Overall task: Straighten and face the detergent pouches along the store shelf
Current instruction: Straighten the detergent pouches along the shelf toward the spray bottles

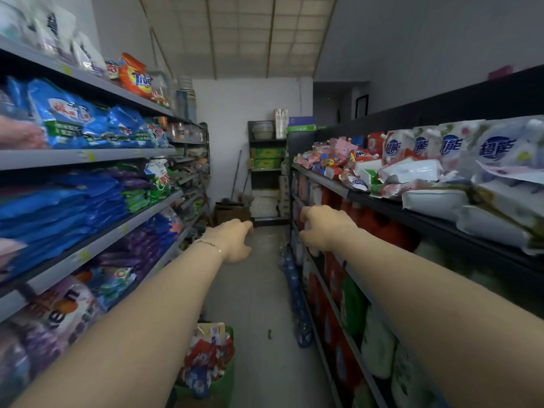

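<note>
Both arms out down the aisle: left hand (234, 241) hangs mid-aisle, fingers loosely curled, holding nothing. Right hand (325, 228) is beside the right shelf (391, 210) edge, fingers curled away from the camera, so I can't tell if they grip anything. Detergent pouches (418, 147) stand on that shelf's top tier, with more lying jumbled in front.

Small shop aisle. Tiered shelving (38, 161) is running down both sides, carrying rows of detergent bags (67, 119) and spouted pouches (396, 145); yellow stickers (89, 156) are showing on shelf edges; a green basket (230, 375) is sitting on the floor (259, 290).
</note>
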`<state>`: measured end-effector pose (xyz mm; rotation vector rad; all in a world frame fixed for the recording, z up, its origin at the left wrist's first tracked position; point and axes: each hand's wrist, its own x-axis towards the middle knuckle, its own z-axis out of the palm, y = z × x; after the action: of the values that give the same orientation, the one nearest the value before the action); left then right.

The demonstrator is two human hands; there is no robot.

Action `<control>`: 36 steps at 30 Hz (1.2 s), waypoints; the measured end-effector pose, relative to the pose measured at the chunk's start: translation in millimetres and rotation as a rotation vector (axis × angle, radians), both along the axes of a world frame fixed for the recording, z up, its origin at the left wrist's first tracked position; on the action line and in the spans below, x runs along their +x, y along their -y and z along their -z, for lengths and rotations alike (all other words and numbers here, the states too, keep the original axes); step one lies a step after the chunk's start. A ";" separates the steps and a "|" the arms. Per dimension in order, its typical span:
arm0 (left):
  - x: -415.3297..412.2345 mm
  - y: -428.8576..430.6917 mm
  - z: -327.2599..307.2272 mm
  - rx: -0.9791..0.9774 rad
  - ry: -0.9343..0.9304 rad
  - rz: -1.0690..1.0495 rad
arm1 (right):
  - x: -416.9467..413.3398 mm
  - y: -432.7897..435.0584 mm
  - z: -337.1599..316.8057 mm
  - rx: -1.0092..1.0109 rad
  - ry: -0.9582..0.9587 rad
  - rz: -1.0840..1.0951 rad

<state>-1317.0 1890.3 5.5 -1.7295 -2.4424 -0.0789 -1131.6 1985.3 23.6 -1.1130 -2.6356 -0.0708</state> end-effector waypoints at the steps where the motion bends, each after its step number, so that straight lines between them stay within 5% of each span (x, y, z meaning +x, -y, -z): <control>1: -10.7 -14.9 1.4 -0.001 -0.007 0.004 | -11.3 -14.6 -0.4 0.001 -0.002 0.001; 36: -331.7 -550.5 -31.3 0.047 -0.025 0.045 | -328.2 -560.0 -21.7 0.055 -0.056 0.042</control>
<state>-1648.7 2440.8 36.8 -1.7550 -2.3647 -0.1177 -1459.9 2545.3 45.4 -1.1360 -2.5458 -0.1181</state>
